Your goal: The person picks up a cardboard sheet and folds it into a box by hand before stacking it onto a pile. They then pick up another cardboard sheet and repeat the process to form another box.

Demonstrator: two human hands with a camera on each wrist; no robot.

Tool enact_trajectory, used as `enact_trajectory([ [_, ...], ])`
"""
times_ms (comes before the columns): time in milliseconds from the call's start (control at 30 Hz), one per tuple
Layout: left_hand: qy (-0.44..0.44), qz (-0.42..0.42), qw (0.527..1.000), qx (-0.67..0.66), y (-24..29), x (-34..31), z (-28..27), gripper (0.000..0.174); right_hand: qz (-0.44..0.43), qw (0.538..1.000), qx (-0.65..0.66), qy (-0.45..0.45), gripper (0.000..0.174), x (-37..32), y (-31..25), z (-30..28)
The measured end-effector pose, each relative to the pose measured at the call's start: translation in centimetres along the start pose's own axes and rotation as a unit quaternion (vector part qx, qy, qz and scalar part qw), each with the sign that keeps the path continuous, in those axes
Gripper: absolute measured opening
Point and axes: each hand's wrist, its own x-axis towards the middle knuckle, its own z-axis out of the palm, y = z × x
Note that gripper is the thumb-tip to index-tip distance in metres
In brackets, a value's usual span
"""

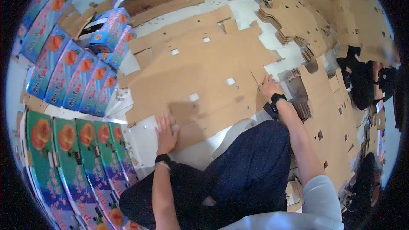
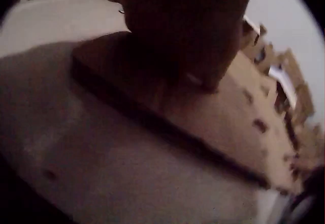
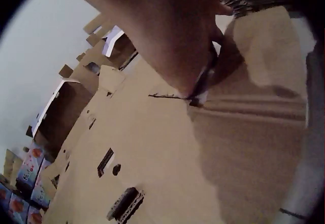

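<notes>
Lying flat on the pale floor (image 1: 147,145), the large brown die-cut cardboard sheet (image 1: 204,68) fills the middle of our head view. Our left hand (image 1: 166,130) presses its 7 o'clock flap with straight, spread fingers. Our right hand (image 1: 269,86) touches its 3 o'clock edge; whether those fingers grip, we cannot tell. Blue-and-green printed fruit boxes (image 1: 72,76) stand at 9 o'clock, and stacked flat brown cardboard blanks (image 1: 294,25) lie at 1 o'clock.

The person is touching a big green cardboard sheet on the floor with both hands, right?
No, the cardboard sheet is brown, not green; the head view shows it. The left hand and right hand both touch it on the floor.
</notes>
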Motion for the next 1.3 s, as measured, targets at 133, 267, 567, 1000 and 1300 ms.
enact_trajectory([
  [133, 0.013, 0.035, 0.999, 0.019, -0.2, 0.7, -0.9, 0.080, -0.025, 0.994, 0.091, 0.058, 0.078, -2.6, -0.3, -1.7],
  [267, 0.041, 0.009, 0.999, -0.029, 4.1, -1.5, -5.4, 0.068, -0.215, 0.930, 0.285, 0.081, 0.072, -10.0, -2.2, -10.1],
  [567, 0.530, 0.136, 0.828, 0.122, 12.5, -16.0, -31.2, 0.055, -0.507, 0.811, 0.282, -0.071, 0.061, -33.1, -4.5, -17.4],
  [1000, 0.476, -0.228, 0.840, 0.124, -14.4, -26.1, -45.7, 0.068, -0.596, 0.619, 0.452, -0.238, 0.061, -45.2, -8.6, -7.2],
  [1300, 0.519, -0.057, 0.846, 0.112, 12.8, -27.9, -36.5, 0.034, -0.485, 0.647, 0.587, -0.039, 0.056, -43.6, -4.6, -8.6],
])
